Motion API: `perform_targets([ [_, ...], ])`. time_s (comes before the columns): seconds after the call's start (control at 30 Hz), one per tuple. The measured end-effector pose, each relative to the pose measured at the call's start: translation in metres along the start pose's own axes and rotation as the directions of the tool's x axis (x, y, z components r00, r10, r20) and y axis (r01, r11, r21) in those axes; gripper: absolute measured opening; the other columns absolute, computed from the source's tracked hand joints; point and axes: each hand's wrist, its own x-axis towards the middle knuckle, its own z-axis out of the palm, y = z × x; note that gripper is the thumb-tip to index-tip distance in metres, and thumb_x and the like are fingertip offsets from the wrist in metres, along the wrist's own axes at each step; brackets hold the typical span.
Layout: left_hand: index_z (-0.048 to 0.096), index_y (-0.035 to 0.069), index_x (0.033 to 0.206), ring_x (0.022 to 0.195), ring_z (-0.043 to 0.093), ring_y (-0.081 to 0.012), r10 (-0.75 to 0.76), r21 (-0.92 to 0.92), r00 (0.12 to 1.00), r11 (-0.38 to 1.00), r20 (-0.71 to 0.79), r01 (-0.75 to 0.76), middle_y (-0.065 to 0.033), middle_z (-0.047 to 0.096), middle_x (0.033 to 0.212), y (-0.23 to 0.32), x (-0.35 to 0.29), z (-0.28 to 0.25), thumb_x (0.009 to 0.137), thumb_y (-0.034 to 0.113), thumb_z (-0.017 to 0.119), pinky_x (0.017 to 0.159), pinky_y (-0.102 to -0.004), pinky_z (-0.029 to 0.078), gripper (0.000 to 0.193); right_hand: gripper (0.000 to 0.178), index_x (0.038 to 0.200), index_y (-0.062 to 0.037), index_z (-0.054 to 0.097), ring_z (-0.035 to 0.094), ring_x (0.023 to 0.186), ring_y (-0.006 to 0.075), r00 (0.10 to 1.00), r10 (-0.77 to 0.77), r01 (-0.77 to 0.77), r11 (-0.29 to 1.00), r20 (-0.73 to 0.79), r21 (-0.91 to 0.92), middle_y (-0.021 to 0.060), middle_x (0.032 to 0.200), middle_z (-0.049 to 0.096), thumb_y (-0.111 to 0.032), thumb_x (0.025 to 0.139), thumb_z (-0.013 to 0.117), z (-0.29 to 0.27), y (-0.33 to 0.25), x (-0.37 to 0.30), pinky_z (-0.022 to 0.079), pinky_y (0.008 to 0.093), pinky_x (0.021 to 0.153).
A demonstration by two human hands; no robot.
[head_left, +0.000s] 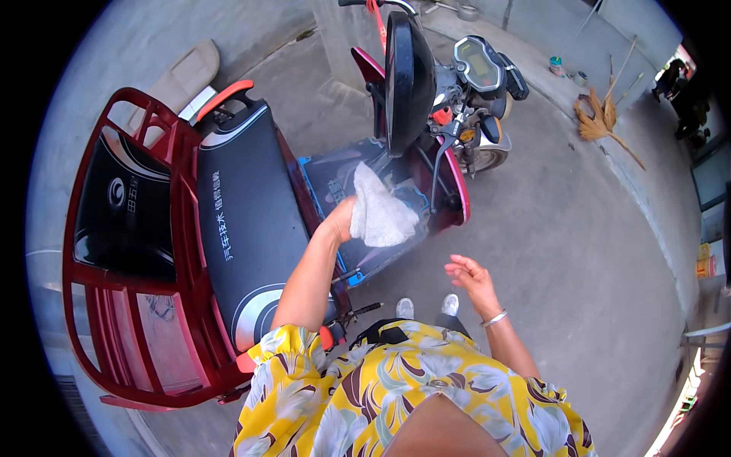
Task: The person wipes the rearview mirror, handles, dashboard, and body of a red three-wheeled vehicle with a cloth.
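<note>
Yellow floral shirt (pixel 411 365) fills the bottom of the head view, both forearms poking out of it. Left hand (pixel 343 221) is gripping a bunched white cloth (pixel 381 209) over the footwell (pixel 377 263) of a red three-wheeler, ahead of the black seat (pixel 251 206); can't tell if the cloth touches down. My worry: it's gripped at one side, so a loose end could catch on the bent black bar (pixel 438 179) nearby and get tugged free. Left arm's stretched well forward; right hand (pixel 472 282) holds nothing, fingers loosely curled, hanging over the concrete.
</note>
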Motion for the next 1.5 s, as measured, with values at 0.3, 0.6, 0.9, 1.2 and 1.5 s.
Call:
perform_targets([
  [0.3,0.048,-0.003,0.113,0.097,0.051,-0.0184,-0.153,0.389,0.976,0.918,0.155,0.082,-0.0107,0.054,0.108,-0.083,-0.046,0.07,0.088,0.043,0.041,0.083,-0.0283,0.04,0.053,0.065,0.13,-0.0071,0.034,0.037,0.117,0.0197,0.834,-0.482,0.552,0.727,0.268,-0.409,0.0125,0.134,0.03,-0.017,0.073,0.065,0.036,0.0,0.0,0.041,0.0285,0.087],
  [0.6,0.056,0.0,0.107,0.079,0.057,-0.0074,0.28,0.635,0.914,0.657,0.295,-0.406,-0.0067,0.063,0.088,0.037,-0.064,0.115,0.083,0.01,0.056,0.072,-0.0208,0.045,0.026,0.045,0.112,-0.0004,0.05,0.056,0.086,0.0134,0.881,-0.445,0.472,0.853,-0.164,0.221,0.0069,0.1,0.057,0.003,0.068,0.063,0.001,-0.106,0.005,0.045,0.0275,0.078],
  [0.9,0.039,0.008,0.125,0.092,0.054,-0.0371,0.695,0.999,0.718,-0.041,0.021,0.011,-0.0201,0.055,0.105,0.073,0.007,0.1,0.078,0.027,0.056,0.077,-0.0427,0.043,0.054,0.041,0.102,-0.0078,0.058,0.051,0.099,0.0291,0.484,-0.874,0.64,0.32,0.042,-0.699,0.0137,0.101,0.051,-0.002,0.061,0.063,0.047,-0.138,0.11,0.041,0.0328,0.085],
  [1.2,0.042,0.011,0.124,0.092,0.055,-0.0357,0.806,0.981,0.572,-0.196,0.15,0.018,-0.0176,0.056,0.106,0.057,0.022,0.093,0.077,0.029,0.057,0.077,-0.0414,0.044,0.053,0.034,0.107,0.0022,0.053,0.058,0.079,0.0115,0.887,-0.44,0.462,0.845,-0.141,0.269,0.0069,0.091,0.06,-0.003,0.074,0.057,-0.032,-0.159,0.069,0.047,0.0254,0.071],
  [1.5,0.047,0.01,0.12,0.093,0.056,-0.0329,0.824,0.986,0.542,-0.123,0.166,-0.114,-0.0154,0.057,0.106,0.059,0.015,0.095,0.076,0.025,0.059,0.077,-0.0379,0.045,0.047,0.03,0.098,-0.0084,0.062,0.048,0.101,0.0269,0.551,-0.685,0.76,0.177,0.476,-0.626,0.0097,0.1,0.058,-0.019,0.071,0.055,-0.011,-0.235,0.192,0.039,0.0364,0.088],
])
